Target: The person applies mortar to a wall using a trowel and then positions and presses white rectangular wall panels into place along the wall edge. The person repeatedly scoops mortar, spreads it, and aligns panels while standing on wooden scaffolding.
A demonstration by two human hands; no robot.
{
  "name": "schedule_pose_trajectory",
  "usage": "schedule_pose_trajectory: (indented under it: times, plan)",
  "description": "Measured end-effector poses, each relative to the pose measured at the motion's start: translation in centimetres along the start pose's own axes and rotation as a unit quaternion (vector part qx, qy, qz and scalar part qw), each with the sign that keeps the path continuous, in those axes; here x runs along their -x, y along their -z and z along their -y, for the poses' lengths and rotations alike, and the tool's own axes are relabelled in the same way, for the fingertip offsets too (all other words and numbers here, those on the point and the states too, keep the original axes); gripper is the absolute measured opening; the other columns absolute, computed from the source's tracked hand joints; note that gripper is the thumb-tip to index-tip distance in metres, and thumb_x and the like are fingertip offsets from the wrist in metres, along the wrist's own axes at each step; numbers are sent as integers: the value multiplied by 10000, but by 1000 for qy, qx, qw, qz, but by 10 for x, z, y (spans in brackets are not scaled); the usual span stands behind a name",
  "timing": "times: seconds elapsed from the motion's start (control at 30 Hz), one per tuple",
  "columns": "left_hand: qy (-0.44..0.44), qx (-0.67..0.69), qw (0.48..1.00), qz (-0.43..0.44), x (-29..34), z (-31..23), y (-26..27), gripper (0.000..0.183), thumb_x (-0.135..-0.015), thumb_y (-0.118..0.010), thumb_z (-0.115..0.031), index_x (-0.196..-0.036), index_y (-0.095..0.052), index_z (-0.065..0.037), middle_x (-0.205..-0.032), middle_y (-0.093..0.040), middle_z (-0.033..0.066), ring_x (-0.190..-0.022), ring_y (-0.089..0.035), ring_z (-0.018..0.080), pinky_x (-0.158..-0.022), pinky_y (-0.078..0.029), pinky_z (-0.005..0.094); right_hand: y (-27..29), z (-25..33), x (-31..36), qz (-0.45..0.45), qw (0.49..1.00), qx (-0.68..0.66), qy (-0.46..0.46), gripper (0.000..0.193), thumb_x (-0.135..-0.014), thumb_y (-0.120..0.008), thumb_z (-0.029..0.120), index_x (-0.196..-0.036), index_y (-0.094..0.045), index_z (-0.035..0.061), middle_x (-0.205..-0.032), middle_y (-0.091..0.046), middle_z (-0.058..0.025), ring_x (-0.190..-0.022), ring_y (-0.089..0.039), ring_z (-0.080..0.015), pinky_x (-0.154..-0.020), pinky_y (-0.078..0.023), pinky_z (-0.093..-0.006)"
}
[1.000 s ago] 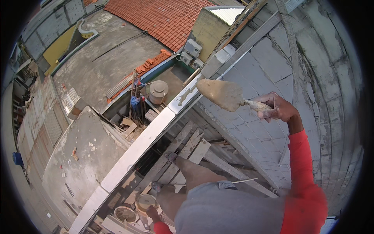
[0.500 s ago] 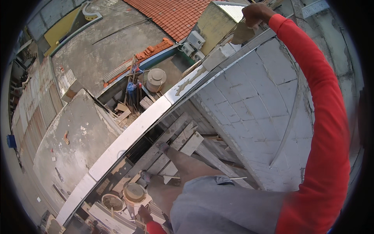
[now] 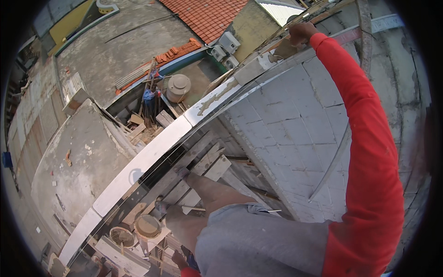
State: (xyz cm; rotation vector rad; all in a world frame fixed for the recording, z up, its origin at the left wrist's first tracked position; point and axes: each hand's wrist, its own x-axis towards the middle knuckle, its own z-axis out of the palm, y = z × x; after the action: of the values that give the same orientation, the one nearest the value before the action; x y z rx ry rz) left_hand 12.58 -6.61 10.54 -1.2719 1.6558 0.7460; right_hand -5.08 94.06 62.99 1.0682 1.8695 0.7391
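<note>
At the upper right, my right hand (image 3: pixel 302 33) is closed at the top of the wall. A mortar-smeared trowel (image 3: pixel 285 49) slants down from it over the block course, its handle hidden in my fingers. White blocks (image 3: pixel 143 159) form the long top course of this wall, and a patch of grey mortar (image 3: pixel 217 98) lies along one of them. My left hand (image 3: pixel 177 259) hangs low by my leg near the bottom edge; its fingers are too small and dim to read. Beside it stands a bucket (image 3: pixel 147 226) full of mortar.
Under my feet lie several scaffold planks (image 3: pixel 217 168) with dark gaps between them. A second bucket (image 3: pixel 122 237) stands at the lower left. A plastered block wall (image 3: pixel 295 134) rises on the right. Beyond the course lie a lower concrete roof (image 3: pixel 78 157) and a round tank (image 3: pixel 178 87).
My right hand has come down slightly with the trowel, closer to the blocks. My left hand has shifted a little lower. The whole view has swung slightly, moving the scene leftward.
</note>
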Motion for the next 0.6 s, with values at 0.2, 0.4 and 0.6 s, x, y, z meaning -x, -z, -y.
schedule_pose_trajectory:
  times: [0.2,0.4,0.6]
  plan:
    - [-91,153,984,29,-22,-29,-2,330,-1007,-626,-188,-1286,-670,-19,-1058,-711,135,-980,-728,349,-780,-608,524,5,-7,5,-30,998,-52,-17,351,-673,-797,142,-1012,-828,59,-990,-809,-106,-924,-774,-324,-791,-587,-487]
    - [-137,-7,990,-21,-19,-28,-9,291,-1000,-614,-94,-1269,-679,-3,-1023,-707,151,-958,-743,357,-744,-632,559,14,-23,2,-7,1000,-2,2,336,-725,-741,233,-1003,-832,69,-990,-805,-124,-918,-773,-323,-771,-600,-479]
    - [-90,132,987,19,-10,-26,-6,280,-1007,-618,-133,-1259,-677,-26,-1035,-698,147,-968,-742,331,-690,-611,513,2,-14,0,-50,999,-5,22,365,-704,-746,232,-1032,-833,96,-1036,-805,-110,-976,-763,-322,-824,-591,-489]
